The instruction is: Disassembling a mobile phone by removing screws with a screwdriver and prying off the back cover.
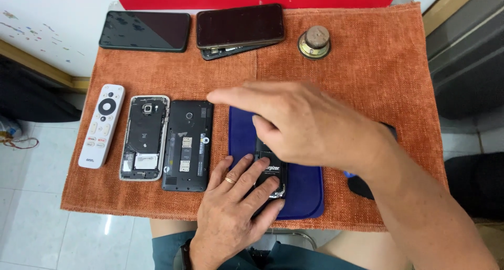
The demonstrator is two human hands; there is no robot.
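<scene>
A small black opened phone with a battery showing (271,175) is pinned flat on a smooth dark-blue rounded mat (307,188), near the middle of the near edge of a coarse, woven rust-orange cloth (378,65). The left hand (236,207), a gold ring on one finger, is laid over the device with fingers spread and pressing down, nothing being gripped. The right hand (302,125) is held above the far end of the same device, forefinger stretched out leftward, the other fingers curled under; whether anything is pinched beneath cannot be told. To the left, just beside the mat, a black matte phone back with slots exposed (187,145) is seen, touching a silver-framed opened phone with a round coil (144,137); further left a slim white plastic remote (102,126) is laid near the cloth's left edge. At the far side, a glossy dark phone (145,31) overhangs the cloth's far-left corner, a second glossy phone lifted from its casing (240,27) lies beside it, and a small round metal speaker (314,42) sits to the right. Bare cloth is left open at far right, well apart from both hands.
</scene>
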